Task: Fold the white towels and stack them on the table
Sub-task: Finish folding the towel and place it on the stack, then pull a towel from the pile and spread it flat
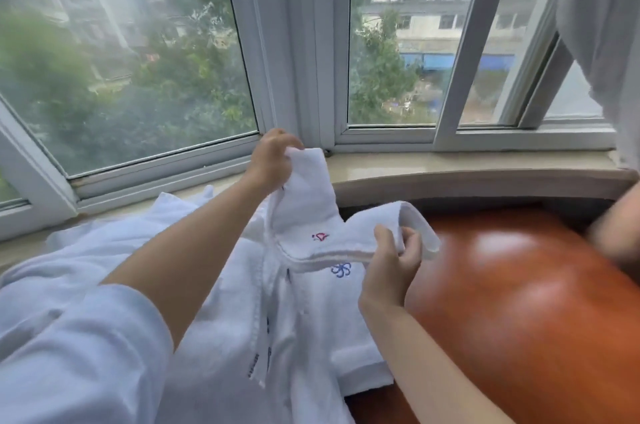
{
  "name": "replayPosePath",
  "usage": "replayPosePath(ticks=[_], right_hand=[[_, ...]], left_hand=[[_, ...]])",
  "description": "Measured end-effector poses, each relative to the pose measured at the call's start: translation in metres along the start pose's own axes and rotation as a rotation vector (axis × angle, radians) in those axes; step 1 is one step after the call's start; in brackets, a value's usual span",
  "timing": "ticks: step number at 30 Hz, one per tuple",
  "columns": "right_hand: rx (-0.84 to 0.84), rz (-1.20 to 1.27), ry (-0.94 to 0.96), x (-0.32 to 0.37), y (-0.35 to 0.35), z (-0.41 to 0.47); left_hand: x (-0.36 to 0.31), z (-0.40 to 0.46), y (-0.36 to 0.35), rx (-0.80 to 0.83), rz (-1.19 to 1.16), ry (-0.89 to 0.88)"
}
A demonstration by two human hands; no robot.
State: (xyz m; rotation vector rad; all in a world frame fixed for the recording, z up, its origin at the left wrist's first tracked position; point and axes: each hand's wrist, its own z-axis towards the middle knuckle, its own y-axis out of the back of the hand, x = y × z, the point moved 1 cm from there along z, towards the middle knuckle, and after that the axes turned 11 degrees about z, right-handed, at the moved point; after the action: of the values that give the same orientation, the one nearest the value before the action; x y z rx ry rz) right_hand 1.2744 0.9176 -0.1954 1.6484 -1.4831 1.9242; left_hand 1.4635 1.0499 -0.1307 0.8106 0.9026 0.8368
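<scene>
Head view: left hand (273,160) pinches one end of a small white towel (311,215), right hand (391,262) grips the other end. Its long axis sags diagonally, far-left to near-right, above towels piled (214,319) on the table (519,302).

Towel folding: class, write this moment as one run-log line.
step: folding | left hand: grips raised towel corner | right hand: pinches other end | folded towel: on table | stacking: not yet

Big white-framed bay window (298,42) looks out on trees and buildings, pale stone sill (467,164) below, sheer curtain (602,25) hanging right.
</scene>
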Motion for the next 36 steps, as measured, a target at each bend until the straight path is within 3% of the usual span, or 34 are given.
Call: replayPosePath(ticks=[2,4,7,11,14,16,19,21,23,26,28,30,32,36], right_hand=[[-0.006,-0.143,0.012,-0.028,0.003,-0.004],[-0.051,-0.279,-0.055,-0.062,0.016,-0.012],[-0.149,-0.297,-0.325,-0.099,0.039,-0.024],[-0.405,-0.282,-0.537,-0.104,0.05,-0.004],[-0.485,-0.275,-0.603,-0.098,0.051,-0.003],[-0.391,-0.32,-0.571,-0.095,0.046,-0.01],[-0.167,-0.503,-0.179,-0.079,0.04,-0.01],[-0.115,-0.595,-0.008,-0.066,0.039,-0.014],[-0.161,-0.612,-0.025,-0.066,0.049,-0.029],[-0.267,-0.69,-0.244,-0.093,0.084,-0.063],[-0.385,-0.547,-0.407,-0.107,0.105,-0.077],[-0.459,-0.487,-0.435,-0.11,0.112,-0.079],[-0.415,-0.507,-0.388,-0.11,0.109,-0.073],[-0.143,-0.562,-0.142,-0.105,0.097,-0.054]], left_hand=[[0.01,0.013,-0.022,0.042,0.107,0.066],[0.016,0.002,-0.053,0.232,0.144,0.13],[0.026,-0.029,-0.09,0.502,0.122,0.133],[0.035,-0.045,-0.101,0.63,0.21,0.077],[0.03,-0.055,-0.099,0.693,0.28,-0.006],[0.026,-0.06,-0.095,0.714,0.303,-0.065],[0.022,-0.064,-0.082,0.718,0.297,-0.124],[0.021,-0.069,-0.074,0.719,0.297,-0.144],[0.022,-0.077,-0.069,0.739,0.324,-0.173],[0.023,-0.093,-0.069,0.785,0.38,-0.211],[0.024,-0.101,-0.071,0.811,0.398,-0.241],[0.025,-0.106,-0.072,0.829,0.415,-0.26],[0.027,-0.105,-0.074,0.841,0.431,-0.266],[0.027,-0.1,-0.081,0.886,0.485,-0.271]])
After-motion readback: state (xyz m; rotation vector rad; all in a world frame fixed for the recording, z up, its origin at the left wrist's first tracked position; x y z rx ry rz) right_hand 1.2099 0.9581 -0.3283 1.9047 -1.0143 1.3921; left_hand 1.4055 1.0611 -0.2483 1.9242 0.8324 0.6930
